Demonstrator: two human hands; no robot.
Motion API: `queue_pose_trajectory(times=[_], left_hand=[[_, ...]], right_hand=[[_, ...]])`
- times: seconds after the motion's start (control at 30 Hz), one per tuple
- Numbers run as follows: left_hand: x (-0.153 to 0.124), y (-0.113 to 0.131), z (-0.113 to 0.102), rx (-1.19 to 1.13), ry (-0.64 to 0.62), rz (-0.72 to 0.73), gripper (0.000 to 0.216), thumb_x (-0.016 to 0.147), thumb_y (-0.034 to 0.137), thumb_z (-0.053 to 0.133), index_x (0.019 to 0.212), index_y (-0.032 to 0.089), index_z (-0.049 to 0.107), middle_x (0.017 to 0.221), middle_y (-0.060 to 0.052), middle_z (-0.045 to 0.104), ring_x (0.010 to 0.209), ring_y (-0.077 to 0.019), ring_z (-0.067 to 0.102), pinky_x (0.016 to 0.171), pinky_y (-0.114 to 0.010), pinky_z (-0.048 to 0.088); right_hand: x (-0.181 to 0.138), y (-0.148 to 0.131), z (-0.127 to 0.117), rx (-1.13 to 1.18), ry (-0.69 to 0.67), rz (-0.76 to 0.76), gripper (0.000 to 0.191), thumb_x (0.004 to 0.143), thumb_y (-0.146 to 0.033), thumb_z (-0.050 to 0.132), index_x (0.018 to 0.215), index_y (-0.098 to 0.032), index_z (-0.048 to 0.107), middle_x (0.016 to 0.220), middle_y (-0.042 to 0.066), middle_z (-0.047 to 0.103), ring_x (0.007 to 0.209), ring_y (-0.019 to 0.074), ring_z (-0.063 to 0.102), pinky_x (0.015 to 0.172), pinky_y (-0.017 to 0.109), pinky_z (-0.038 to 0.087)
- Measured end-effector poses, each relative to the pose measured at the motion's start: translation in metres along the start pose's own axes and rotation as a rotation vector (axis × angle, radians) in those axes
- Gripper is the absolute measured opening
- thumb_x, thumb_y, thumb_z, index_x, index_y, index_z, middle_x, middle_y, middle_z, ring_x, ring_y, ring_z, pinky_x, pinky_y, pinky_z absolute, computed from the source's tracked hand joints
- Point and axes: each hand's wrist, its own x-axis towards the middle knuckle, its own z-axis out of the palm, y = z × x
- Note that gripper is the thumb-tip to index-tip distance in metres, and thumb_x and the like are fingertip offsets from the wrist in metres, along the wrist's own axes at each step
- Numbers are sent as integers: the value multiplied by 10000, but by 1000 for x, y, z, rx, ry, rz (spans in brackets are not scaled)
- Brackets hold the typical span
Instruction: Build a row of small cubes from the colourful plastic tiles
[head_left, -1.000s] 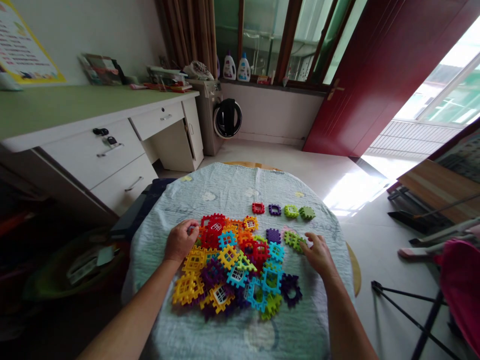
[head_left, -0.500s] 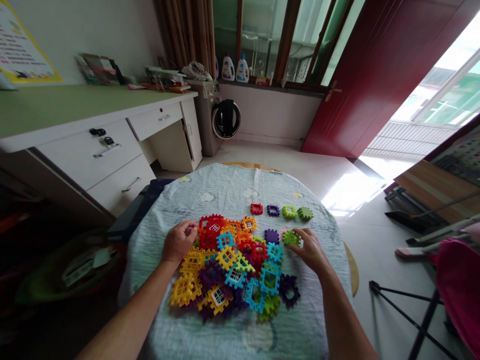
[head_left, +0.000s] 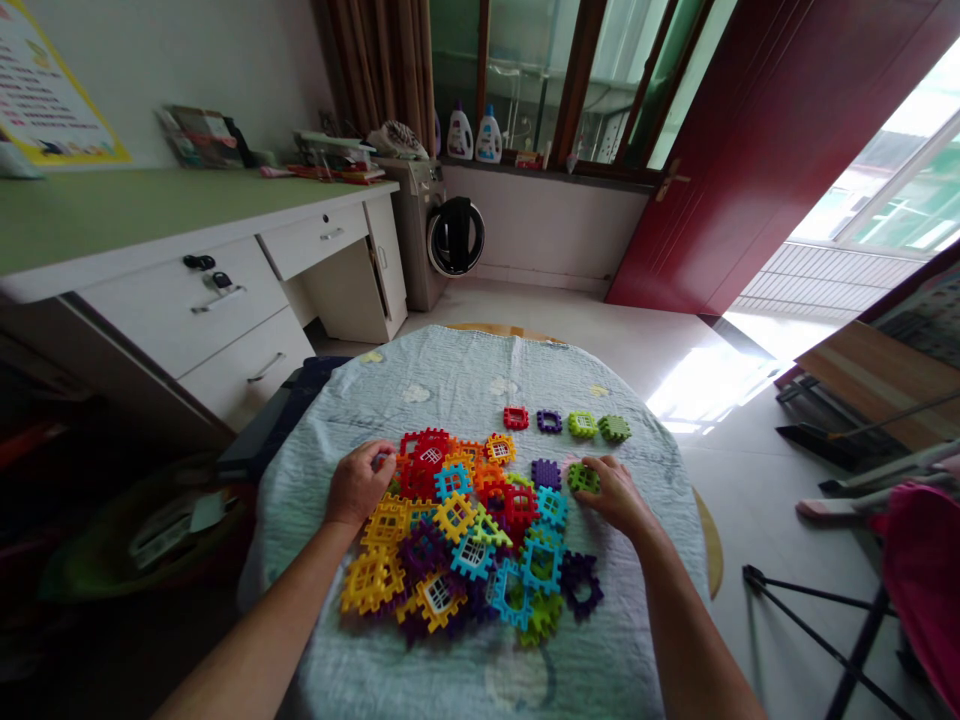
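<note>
A heap of colourful toothed plastic building blocks lies between my hands, with a yellow block (head_left: 455, 517), a light blue block (head_left: 541, 562) and a red block (head_left: 520, 507) among them. My right hand (head_left: 616, 497) grips a green block (head_left: 583, 478) by its right side, thumb and fingers around the edge. Just left of it lies a purple block (head_left: 546, 474). At the heap's upper left edge rests my left hand (head_left: 361, 485), its fingers curled together beside the red and orange blocks. Whatever those fingers hold, if anything, is hidden.
A round table under a pale blue cloth (head_left: 450, 385) bears everything. Behind the heap, a red frame (head_left: 515, 418), a purple frame (head_left: 549, 421) and two green blocks (head_left: 615, 429) stand in a row. A white desk (head_left: 187, 300) is at left, a folding stand (head_left: 802, 590) at right.
The view has shifted slightly. My right hand's fingers sit a little closer around the green block; my left hand stays where it was.
</note>
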Motion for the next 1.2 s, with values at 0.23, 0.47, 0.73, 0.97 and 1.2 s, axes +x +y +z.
queue_pose_trajectory(times=[0.23,0.47,0.73,0.97,1.2], left_hand=[[0,3,-2,-2,5,4,258,777,389,463,805,211,647,923,-69,738,887,-223,678,890,-317,527],[0,6,-3,-5,11,-1,246,770,384,465,800,219,644,913,-69,740,886,-228,680,875,-318,528],[0,3,-1,-11,19,4,234,765,375,467,794,219,639,915,-68,737,898,-230,678,893,-333,525],[0,4,-2,-21,5,-6,218,769,366,479,801,220,637,920,-69,736,906,-229,677,905,-341,523],[-1,4,-2,-15,3,-10,217,775,366,476,805,222,635,930,-66,737,915,-227,676,904,-332,524]], right_hand=[[7,-11,-11,-65,-123,-43,412,667,-283,674,1071,-205,668,1023,81,591,970,248,526,872,329,390],[32,-9,-31,-134,-49,-129,449,656,-270,676,1094,-181,637,1027,90,573,945,245,496,843,331,373],[99,8,-56,-166,-32,-105,516,642,-226,679,1155,-264,641,1155,74,583,1042,266,509,892,367,382],[121,19,-47,-155,-88,-128,550,597,-207,713,1144,-248,671,1158,90,590,1058,291,534,892,386,409],[125,25,-44,-135,-112,-152,560,581,-176,704,1135,-257,686,1156,104,608,1017,296,545,862,408,427]])
